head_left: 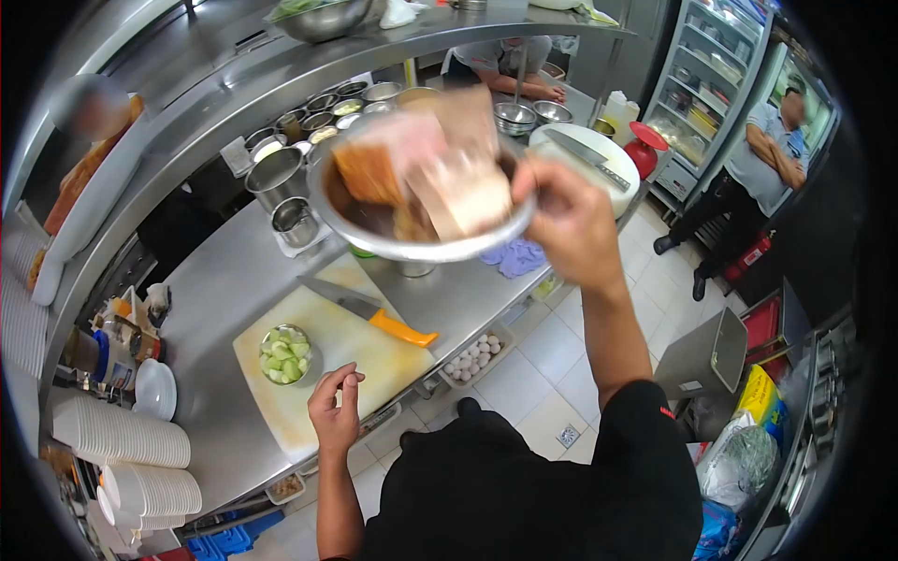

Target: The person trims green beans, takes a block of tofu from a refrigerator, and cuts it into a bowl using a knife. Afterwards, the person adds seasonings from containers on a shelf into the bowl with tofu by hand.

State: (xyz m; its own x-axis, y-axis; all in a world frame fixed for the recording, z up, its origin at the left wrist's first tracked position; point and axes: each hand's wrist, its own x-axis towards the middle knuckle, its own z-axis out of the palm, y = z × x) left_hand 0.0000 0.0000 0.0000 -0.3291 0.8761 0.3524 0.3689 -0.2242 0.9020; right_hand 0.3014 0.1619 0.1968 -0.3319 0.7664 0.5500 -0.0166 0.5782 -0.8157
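My right hand (571, 224) grips the rim of a metal bowl (402, 248), raised above the counter and tilted towards me. Inside are blurred chunks that look like meat (449, 182), some pale and pink, one orange-brown. My left hand (335, 409) hovers by the near edge of a cutting board (281, 411), its fingers curled in and holding nothing visible. On that board stands a small bowl of chopped green vegetable pieces (284, 354). A knife with an orange handle (402, 327) lies across the board, its blade pointing away to the left.
Metal pots (277, 178) and small containers line the counter's back. A round white board (589, 159) carries a cleaver (585, 154). Stacked white bowls (122, 430) stand at left. One person (776, 150) stands at right; another (505, 70) leans behind the shelf. Eggs (475, 358) sit below the edge.
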